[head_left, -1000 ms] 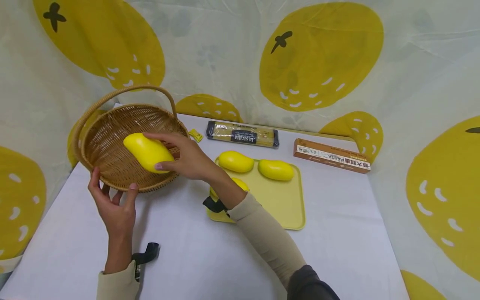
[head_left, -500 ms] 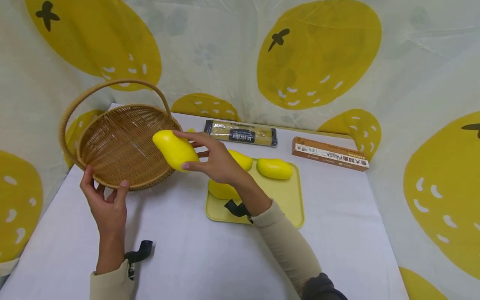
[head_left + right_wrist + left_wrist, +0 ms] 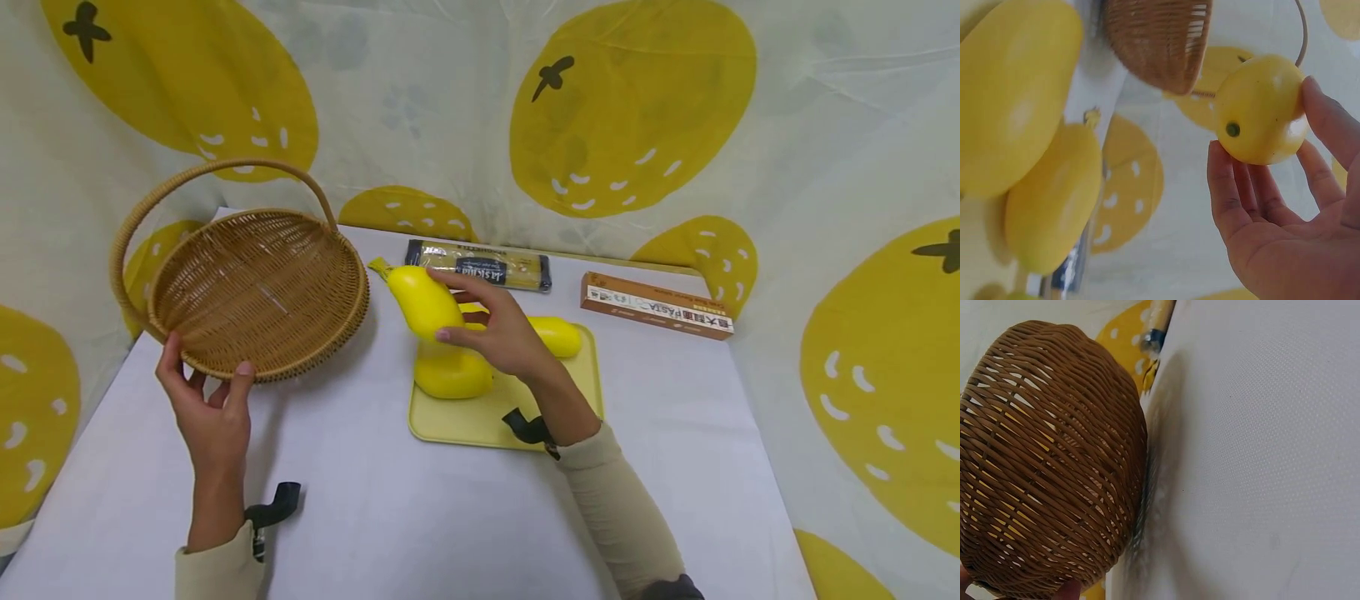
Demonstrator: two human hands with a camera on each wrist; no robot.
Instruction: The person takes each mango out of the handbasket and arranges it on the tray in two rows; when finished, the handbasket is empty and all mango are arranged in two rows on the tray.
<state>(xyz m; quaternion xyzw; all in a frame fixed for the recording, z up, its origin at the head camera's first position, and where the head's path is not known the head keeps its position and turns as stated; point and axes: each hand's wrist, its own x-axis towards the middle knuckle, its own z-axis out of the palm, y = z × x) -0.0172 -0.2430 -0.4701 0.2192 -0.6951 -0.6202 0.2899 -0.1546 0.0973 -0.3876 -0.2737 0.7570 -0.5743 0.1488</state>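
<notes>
My left hand [image 3: 212,417] grips the near rim of a brown wicker basket [image 3: 258,304] with a tall arched handle, and the basket tilts so its bare inside faces me. Its woven underside fills much of the left wrist view. My right hand [image 3: 504,333] holds a yellow mango [image 3: 426,302] in the air, pinched between thumb and fingertips; the green stem spot shows on this mango [image 3: 1266,112] in the right wrist view. Below, a pale yellow tray [image 3: 517,417] bears a mango [image 3: 453,372] at left and another mango [image 3: 557,336] at back right. A third is mostly hidden by my right hand.
A black-ended spaghetti packet [image 3: 483,268] lies behind the tray. To its right is a brown pasta box [image 3: 656,305]. A small yellow item [image 3: 380,267] sits between basket and packet. A fruit-print curtain [image 3: 420,100] hangs behind the white table [image 3: 390,508].
My right hand has carried the mango rightward, away from over the basket to above the tray's left back. The left hand keeps its grip on the basket, which appears slightly further left.
</notes>
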